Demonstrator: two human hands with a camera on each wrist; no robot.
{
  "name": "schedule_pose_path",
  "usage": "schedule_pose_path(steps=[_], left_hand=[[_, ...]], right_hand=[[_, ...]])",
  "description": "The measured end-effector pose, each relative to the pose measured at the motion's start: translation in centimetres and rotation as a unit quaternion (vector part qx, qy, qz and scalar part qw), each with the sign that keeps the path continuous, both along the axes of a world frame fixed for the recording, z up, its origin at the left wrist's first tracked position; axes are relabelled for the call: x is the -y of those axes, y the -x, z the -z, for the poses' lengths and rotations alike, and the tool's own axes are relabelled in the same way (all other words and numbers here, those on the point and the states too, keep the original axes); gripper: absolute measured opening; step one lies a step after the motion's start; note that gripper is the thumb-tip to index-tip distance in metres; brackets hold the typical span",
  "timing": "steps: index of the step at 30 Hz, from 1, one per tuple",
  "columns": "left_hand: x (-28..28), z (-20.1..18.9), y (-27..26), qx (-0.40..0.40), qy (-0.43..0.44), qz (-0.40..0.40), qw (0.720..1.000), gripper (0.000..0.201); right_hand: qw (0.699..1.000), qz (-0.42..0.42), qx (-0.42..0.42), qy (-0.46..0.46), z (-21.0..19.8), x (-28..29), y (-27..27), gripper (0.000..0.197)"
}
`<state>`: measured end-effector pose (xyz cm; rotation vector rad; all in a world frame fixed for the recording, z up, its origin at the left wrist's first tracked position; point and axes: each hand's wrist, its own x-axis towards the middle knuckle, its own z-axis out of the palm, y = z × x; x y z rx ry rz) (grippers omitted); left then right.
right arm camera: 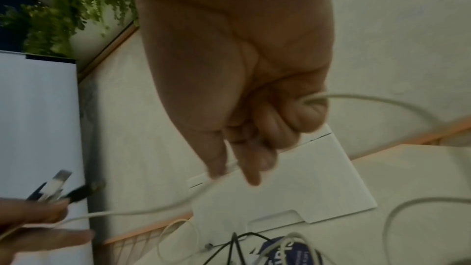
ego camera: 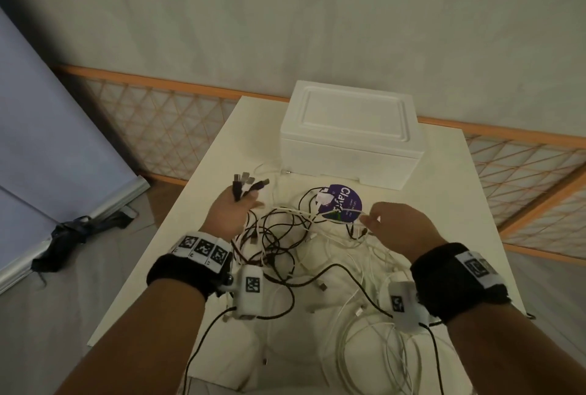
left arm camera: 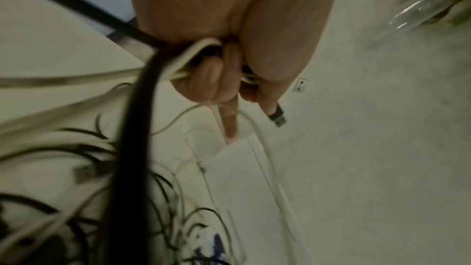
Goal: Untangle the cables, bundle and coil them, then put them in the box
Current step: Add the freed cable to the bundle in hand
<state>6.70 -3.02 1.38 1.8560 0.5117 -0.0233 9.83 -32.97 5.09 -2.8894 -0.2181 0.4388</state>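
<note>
Below both wrists, the cables (ego camera: 285,248) are lying in a loose tangle of dark braided and thin white leads on the white table (ego camera: 203,179), some white loops trailing toward the near edge. The left hand (ego camera: 231,214) is gripping a bunch of plug ends (ego camera: 249,182) that are sticking up past its fingers. To its right, the right hand (ego camera: 396,223) is pinching a single white cable (right arm camera: 382,100) between thumb and fingertips, the strand running across toward the left hand. These leads look light and limp, likely snagging on each other, so I would say holding near the stiff plugs and drawing one strand out slowly is safest. Beyond the hands, a purple disc (ego camera: 344,202) is lying among the cables, and farther still the white foam box (ego camera: 348,137) is sitting with its lid on.
</note>
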Motion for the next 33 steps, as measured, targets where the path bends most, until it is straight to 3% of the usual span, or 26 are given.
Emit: schedule_pose_path(steps=[2,4,7,9,11,13,15,18,19,22,25,26,28,29,32,33], left_hand=[[1.3,-0.7,0.0,0.028,0.039,0.011,0.999,0.023],[3.2,-1.7,0.0,0.049,0.175,0.009,0.983,0.003],[5.8,-4.1,0.3,0.036,0.402,0.024,0.915,0.016],[6.5,-5.4,0.3,0.038,0.456,0.036,0.888,0.020],[6.3,-6.4,0.1,0.054,0.478,0.032,0.876,0.021],[5.6,-6.4,0.2,0.087,0.470,0.029,0.878,0.024],[5.0,-5.7,0.3,0.108,0.429,0.023,0.897,0.028],[3.5,-3.6,-0.2,0.115,0.399,-0.058,0.908,0.029],[2.3,-2.7,-0.4,0.115,0.388,-0.112,0.907,0.028],[-1.0,-0.6,-0.6,0.088,0.386,-0.241,0.886,0.031],[-2.8,0.5,-0.7,0.021,0.362,-0.243,0.900,0.027],[-3.6,0.9,-0.4,-0.019,0.340,-0.251,0.906,0.024],[-5.6,2.6,-0.2,-0.060,0.176,-0.251,0.950,0.038],[-6.7,2.7,-0.1,-0.065,0.169,-0.291,0.939,0.045],[-9.2,2.3,0.6,-0.084,0.087,-0.340,0.933,0.042],[-9.4,1.6,0.9,-0.076,0.118,-0.352,0.925,0.046]], right_hand=[[0.998,-0.031,0.046,0.034,0.0,-0.9,0.4,0.033],[0.988,-0.093,0.106,-0.060,-0.4,-2.9,0.9,0.051],[0.949,-0.161,-0.003,-0.272,-1.9,-7.5,2.5,0.089],[0.921,-0.178,-0.053,-0.343,-1.6,-10.1,3.2,0.105],[0.924,-0.165,-0.008,-0.344,-0.7,-11.4,2.8,0.105],[0.924,-0.143,0.001,-0.354,-0.2,-11.9,2.4,0.098],[0.921,-0.133,-0.042,-0.363,0.1,-12.1,2.2,0.084],[0.938,-0.180,-0.109,-0.274,-0.6,-11.3,2.0,0.019],[0.946,-0.209,-0.107,-0.224,-0.9,-10.8,1.9,0.015],[0.956,-0.251,-0.097,-0.118,-0.7,-9.2,1.8,0.033],[0.955,-0.285,-0.080,-0.021,-0.2,-8.2,1.6,0.026],[0.958,-0.277,-0.079,-0.001,-0.4,-7.8,1.5,0.023],[0.966,-0.246,-0.073,0.039,-0.5,-6.6,1.2,0.018],[0.970,-0.226,-0.068,0.062,-0.6,-5.9,1.1,0.016],[0.983,-0.153,-0.029,0.094,-0.4,-4.5,1.2,0.019],[0.986,-0.136,0.000,0.095,-0.2,-4.3,1.3,0.021]])
